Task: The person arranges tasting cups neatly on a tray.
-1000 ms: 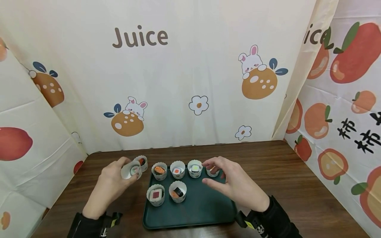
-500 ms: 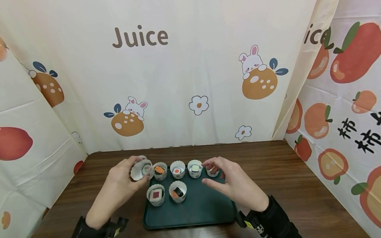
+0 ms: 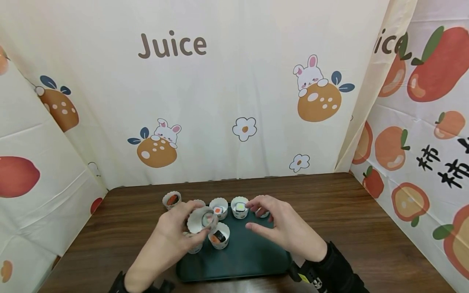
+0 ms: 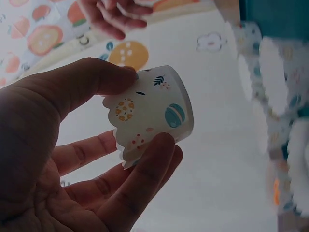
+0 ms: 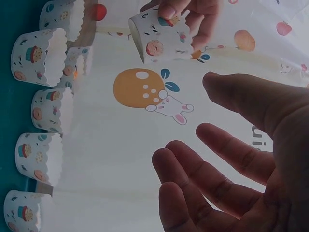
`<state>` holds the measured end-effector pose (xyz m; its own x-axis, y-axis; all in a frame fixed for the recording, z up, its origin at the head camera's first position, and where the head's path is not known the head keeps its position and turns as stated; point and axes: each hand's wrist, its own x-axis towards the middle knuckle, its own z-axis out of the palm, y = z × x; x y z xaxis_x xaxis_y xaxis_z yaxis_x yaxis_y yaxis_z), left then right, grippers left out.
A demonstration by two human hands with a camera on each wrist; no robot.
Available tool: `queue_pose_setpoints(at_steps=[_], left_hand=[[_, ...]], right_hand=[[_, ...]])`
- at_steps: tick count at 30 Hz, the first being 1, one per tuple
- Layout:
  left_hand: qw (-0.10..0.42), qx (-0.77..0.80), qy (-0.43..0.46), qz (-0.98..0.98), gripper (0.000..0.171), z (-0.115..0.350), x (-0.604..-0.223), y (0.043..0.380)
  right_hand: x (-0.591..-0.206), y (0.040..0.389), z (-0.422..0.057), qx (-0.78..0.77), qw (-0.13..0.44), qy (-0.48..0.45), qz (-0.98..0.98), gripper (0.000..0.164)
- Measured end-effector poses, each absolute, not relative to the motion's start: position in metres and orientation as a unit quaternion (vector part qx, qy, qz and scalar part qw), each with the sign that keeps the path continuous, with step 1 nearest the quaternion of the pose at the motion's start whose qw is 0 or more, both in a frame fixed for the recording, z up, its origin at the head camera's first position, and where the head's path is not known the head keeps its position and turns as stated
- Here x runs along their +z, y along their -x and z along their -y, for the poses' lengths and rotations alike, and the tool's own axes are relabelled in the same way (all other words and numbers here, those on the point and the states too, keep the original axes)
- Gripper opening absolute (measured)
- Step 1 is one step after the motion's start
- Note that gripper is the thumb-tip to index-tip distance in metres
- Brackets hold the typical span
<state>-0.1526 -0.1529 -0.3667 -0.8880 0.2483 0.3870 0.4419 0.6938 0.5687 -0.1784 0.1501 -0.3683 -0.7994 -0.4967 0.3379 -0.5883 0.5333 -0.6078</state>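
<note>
My left hand (image 3: 172, 234) pinches a white paper baking cup (image 4: 149, 108) between thumb and fingers. That cup is tilted above the left part of a dark green tray (image 3: 253, 258), and a small round sushi piece shows in it. The left wrist view shows its scalloped rim toward the palm. My right hand (image 3: 282, 230) is over the tray's back right, fingers spread and holding nothing. Beneath its fingertips is a partly hidden cup (image 3: 263, 214). Beside it stands a cup (image 3: 239, 207) with a green-centred sushi piece.
On the tray stand a cup (image 3: 218, 208) with an orange-centred roll and another (image 3: 219, 236) with a black-banded piece. My left hand partly hides two more cups. Behind it, a cup (image 3: 171, 200) sits on the wooden table (image 3: 366, 244). Printed curtains surround the table.
My left hand has carried its cup rightward from beside the tray to above it, uncovering the cup on the table. The right hand has shifted slightly left.
</note>
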Motion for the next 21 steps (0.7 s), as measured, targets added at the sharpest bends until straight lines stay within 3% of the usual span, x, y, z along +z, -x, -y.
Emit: queue_pose_setpoints(at_steps=[10, 21], left_hand=[[0.119, -0.366, 0.242, 0.891, 0.058, 0.132, -0.381, 0.148], [0.154, -0.392, 0.281, 0.862, 0.053, 0.118, -0.393, 0.144]], right_hand=[[-0.375, 0.176, -0.143, 0.377, 0.053, -0.337, 0.861, 0.034], [-0.380, 0.173, -0.134, 0.387, 0.026, -0.348, 0.854, 0.032]])
